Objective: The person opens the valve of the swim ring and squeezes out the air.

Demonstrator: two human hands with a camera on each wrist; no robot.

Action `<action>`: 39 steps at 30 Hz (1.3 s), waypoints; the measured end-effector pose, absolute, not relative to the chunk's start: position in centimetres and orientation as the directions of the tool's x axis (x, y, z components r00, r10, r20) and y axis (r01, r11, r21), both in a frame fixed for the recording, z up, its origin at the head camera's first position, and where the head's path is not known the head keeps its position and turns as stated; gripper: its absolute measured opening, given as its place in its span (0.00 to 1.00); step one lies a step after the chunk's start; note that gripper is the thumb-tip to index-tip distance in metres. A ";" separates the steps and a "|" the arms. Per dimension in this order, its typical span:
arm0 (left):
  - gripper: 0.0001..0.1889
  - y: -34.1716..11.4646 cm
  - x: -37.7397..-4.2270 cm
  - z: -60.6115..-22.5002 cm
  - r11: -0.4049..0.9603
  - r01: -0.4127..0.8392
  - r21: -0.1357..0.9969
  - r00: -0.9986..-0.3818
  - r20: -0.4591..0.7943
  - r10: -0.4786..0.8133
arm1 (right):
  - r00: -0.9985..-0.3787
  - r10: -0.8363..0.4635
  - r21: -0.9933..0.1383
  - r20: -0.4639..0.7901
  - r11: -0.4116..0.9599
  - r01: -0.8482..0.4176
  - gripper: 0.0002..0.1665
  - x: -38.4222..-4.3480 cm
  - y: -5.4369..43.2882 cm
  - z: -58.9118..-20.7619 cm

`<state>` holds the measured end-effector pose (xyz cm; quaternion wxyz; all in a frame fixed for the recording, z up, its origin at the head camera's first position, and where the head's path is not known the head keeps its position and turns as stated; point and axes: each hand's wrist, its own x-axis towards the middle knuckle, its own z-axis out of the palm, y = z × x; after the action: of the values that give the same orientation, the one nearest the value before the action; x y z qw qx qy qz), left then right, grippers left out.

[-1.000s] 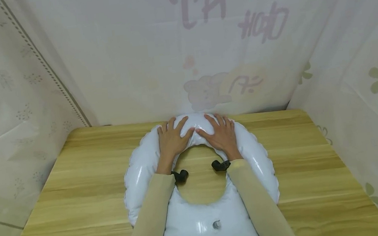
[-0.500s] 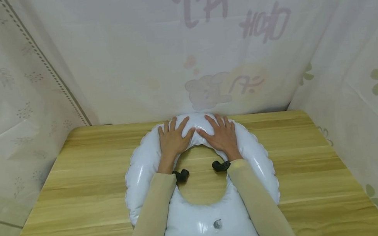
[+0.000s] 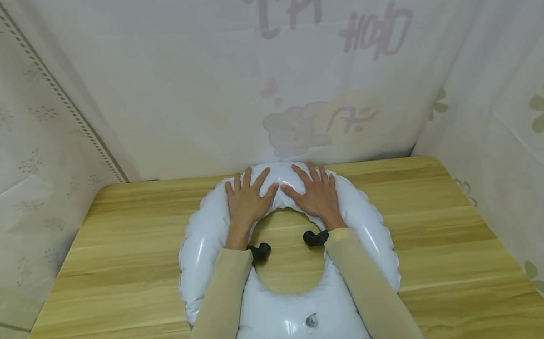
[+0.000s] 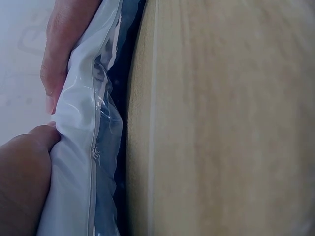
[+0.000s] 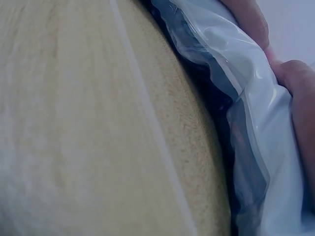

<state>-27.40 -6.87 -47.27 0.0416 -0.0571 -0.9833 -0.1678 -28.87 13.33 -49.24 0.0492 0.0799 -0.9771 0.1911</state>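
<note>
A white inflatable swim ring (image 3: 200, 250) lies on the wooden table, its hole toward the middle and a small clear valve (image 3: 311, 320) on its near part. My left hand (image 3: 247, 200) rests on the far part of the ring, left of centre, with fingers spread. Mirroring it, my right hand (image 3: 317, 193) presses flat on the same far part, right of centre. The two thumbs point toward each other, their tips close together. Both wrist views show the ring's wrinkled inner seam (image 4: 93, 147) with a clear, bluish underside below the white top (image 5: 280, 142).
The wooden table (image 3: 113, 277) spreads on both sides of the ring and shows through its hole. A printed curtain (image 3: 182, 90) hangs just behind the far edge, with more curtains left and right. Small black wrist cameras (image 3: 261, 252) sit over the hole.
Only a slight shift of the head view shows. Both hands stay in place on the ring.
</note>
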 end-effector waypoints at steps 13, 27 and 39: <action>0.33 -7.0 -27.6 -47.5 0.944 0.113 0.309 -0.993 0.074 0.094 | -0.985 -0.140 -0.363 0.099 0.917 -0.167 0.49 -28.6 13.0 -48.9; 0.34 -6.9 -27.6 -47.1 0.949 0.114 0.294 -0.993 0.059 0.101 | -0.985 -0.137 -0.350 0.100 0.922 -0.164 0.49 -28.7 13.1 -49.1; 0.33 -6.8 -27.6 -47.3 0.949 0.111 0.297 -0.993 0.059 0.097 | -0.985 -0.139 -0.344 0.100 0.924 -0.165 0.49 -28.8 13.1 -49.3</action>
<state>-27.58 -6.80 -47.26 0.0218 -0.0527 -0.9868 -0.1515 -28.80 13.13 -49.29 0.0371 0.0775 -0.9802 0.1784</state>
